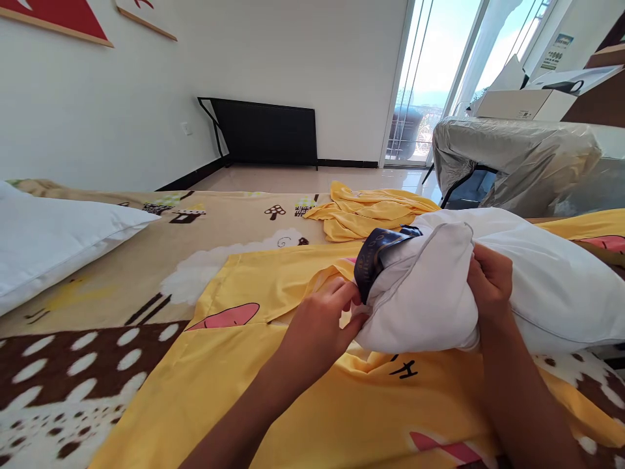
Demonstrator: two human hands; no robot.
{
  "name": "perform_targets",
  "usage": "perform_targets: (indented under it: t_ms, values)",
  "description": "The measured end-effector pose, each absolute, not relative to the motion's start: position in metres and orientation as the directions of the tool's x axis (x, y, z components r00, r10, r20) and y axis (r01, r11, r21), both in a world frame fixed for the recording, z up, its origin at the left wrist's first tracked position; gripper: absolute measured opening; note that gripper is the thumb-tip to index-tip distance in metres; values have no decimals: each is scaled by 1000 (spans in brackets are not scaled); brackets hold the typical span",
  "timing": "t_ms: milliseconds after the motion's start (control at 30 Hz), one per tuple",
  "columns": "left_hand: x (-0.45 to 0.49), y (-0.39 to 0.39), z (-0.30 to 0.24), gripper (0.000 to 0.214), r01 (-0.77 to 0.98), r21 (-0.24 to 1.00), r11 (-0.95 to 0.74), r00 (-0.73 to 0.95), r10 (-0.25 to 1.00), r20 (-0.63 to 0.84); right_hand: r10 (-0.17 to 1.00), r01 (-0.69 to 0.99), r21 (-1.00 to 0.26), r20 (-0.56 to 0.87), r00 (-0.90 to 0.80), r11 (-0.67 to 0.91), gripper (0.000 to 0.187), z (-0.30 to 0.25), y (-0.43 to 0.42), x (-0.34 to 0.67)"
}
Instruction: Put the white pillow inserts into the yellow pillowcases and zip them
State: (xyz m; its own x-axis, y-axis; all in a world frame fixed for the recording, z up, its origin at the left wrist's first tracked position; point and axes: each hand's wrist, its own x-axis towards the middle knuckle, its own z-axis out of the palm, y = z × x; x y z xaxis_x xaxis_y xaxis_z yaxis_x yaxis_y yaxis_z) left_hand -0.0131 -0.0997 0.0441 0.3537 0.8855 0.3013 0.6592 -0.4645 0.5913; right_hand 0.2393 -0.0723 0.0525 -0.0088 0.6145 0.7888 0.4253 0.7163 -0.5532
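Observation:
A white pillow [424,293] lies bunched over a yellow printed pillowcase [303,371], its near end folded narrow. My right hand [491,280] is closed on the pillow's right side, with the fingers partly hidden behind the fabric. At the pillow's left end, my left hand [334,316] pinches the edge of the pillowcase opening, touching the pillow; its fingertips are partly hidden. A dark blue label [378,257] sticks out of the pillow just above my left fingers.
A patterned blanket [195,260] covers the bed underneath. Another white pillow [63,234] lies at the left, and crumpled yellow cloth [371,208] at the far edge. Beyond stand a black panel [266,133], a plastic-wrapped piece of furniture [512,150] and boxes [525,104].

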Motion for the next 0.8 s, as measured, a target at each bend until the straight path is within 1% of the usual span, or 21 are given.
perform_targets:
  t_ms: [67, 300, 500, 633, 800]
  values:
    - [-13, -98, 42, 7, 643, 578, -502, 382, 865, 326, 606, 430, -541, 795, -20, 723, 43, 53, -72, 239]
    - [-15, -96, 44, 13, 638, 600, -484, 408, 872, 269, 617, 456, -541, 787, -23, 707, 44, 54, -73, 237]
    - [-15, -95, 46, 3, 640, 620, -453, 414, 884, 218, 621, 450, -545, 783, -29, 708, 43, 52, -69, 239]
    - [-14, -95, 45, 5, 623, 658, -423, 415, 892, 181, 608, 436, -533, 792, -42, 725, 43, 50, -66, 242]
    - [-15, -97, 47, 8, 539, 728, -424, 348, 899, 266, 623, 413, -574, 782, 20, 707, 44, 49, -64, 244]
